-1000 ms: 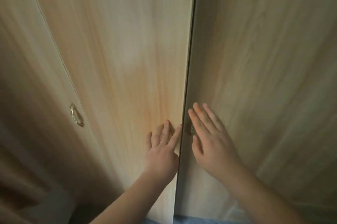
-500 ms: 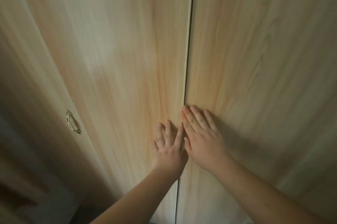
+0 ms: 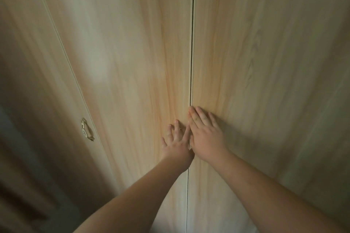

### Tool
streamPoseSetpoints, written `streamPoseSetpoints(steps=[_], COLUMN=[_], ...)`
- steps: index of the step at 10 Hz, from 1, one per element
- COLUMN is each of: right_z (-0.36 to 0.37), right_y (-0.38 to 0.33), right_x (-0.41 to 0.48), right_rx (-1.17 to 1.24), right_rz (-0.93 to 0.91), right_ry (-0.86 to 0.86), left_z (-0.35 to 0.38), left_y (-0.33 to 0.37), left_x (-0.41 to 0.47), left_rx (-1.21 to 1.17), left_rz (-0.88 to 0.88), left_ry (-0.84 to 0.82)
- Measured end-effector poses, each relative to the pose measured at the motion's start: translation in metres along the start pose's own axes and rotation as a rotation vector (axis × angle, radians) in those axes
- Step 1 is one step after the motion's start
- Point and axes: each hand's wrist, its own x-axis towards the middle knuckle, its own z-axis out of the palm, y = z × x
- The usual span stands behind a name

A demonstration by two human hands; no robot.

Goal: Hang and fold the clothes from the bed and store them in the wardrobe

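2 flat hands (image 3: pixel 191 138) press smooth wood-grain wardrobe doors (image 3: pixel 132 62) — shut.

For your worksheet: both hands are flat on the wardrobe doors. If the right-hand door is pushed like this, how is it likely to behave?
The right-hand door looks like a flat wood-grain panel, so it would probably stay stiff rather than bend. The seam beside it is narrow, so it likely has little travel left. The right hand lies open on a smooth face, so it may slide.
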Motion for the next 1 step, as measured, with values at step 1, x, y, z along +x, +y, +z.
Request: streamPoseSetpoints(steps=[1], right_z=[-0.0165], right_y=[-0.0026], right_x=[-0.0177], right_rx=[0.082], right_rz=[0.075], right_ry=[-0.067], left_z=[-0.0263], left_y=[-0.0137], left_x=[-0.0261], left_rx=[-0.022], left_rz=[0.064], left_ry=[-0.028])
